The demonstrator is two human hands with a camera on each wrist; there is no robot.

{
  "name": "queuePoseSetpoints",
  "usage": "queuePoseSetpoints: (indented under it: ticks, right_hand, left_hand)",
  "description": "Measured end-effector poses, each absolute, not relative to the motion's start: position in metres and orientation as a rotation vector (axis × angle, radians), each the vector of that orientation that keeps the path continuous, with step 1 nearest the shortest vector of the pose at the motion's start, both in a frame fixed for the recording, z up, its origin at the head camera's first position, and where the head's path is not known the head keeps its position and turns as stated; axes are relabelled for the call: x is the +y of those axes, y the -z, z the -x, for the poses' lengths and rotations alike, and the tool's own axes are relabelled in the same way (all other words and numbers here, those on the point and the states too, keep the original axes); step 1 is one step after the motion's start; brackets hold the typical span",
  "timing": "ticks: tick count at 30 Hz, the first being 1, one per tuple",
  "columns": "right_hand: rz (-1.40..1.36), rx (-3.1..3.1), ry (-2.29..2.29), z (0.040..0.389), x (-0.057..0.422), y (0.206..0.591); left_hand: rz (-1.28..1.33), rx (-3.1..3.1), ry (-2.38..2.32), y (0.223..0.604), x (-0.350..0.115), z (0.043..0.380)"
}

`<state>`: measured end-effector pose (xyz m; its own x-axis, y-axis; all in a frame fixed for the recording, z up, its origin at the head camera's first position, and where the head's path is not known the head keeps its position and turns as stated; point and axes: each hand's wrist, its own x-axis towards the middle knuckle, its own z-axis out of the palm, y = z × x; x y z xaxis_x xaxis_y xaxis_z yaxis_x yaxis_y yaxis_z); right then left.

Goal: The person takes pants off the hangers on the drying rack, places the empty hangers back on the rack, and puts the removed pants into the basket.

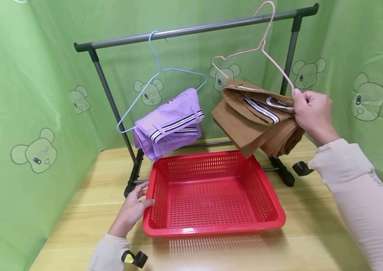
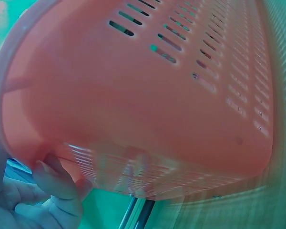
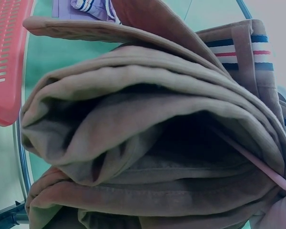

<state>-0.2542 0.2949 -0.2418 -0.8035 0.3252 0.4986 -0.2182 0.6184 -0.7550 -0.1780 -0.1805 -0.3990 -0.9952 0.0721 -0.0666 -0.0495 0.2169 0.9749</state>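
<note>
My right hand [image 1: 315,113] pinches the lower right corner of a pink hanger [image 1: 262,41], along with the waistband of folded brown trousers [image 1: 245,128] draped over it. The hanger's hook reaches over the rack's rail; whether it rests there I cannot tell. In the right wrist view the rolled layers of the brown trousers [image 3: 148,109] fill the middle. My left hand [image 1: 131,209] grips the left rim of a red perforated basket [image 1: 213,229], thumb at the rim and fingers outside. Up close, in the left wrist view, fingers [image 2: 57,181] touch the basket's outer wall [image 2: 109,95].
A grey clothes rack [image 1: 194,31] with black feet stands behind the basket. Folded purple trousers [image 1: 174,120] hang tilted on a blue hanger [image 1: 159,64] at its left. Green curtains with bear prints [image 1: 38,150] enclose the wooden table [image 1: 86,210].
</note>
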Motion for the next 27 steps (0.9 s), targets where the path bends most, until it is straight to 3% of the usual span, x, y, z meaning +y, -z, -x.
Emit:
queuePoseSetpoints:
  ticks: [27]
  right_hand:
    - [0.084,-2.164,-1.177,0.242,0.294,0.243]
  left_hand:
    - [-0.039,2.356,-1.936,0.398,-0.184,0.18]
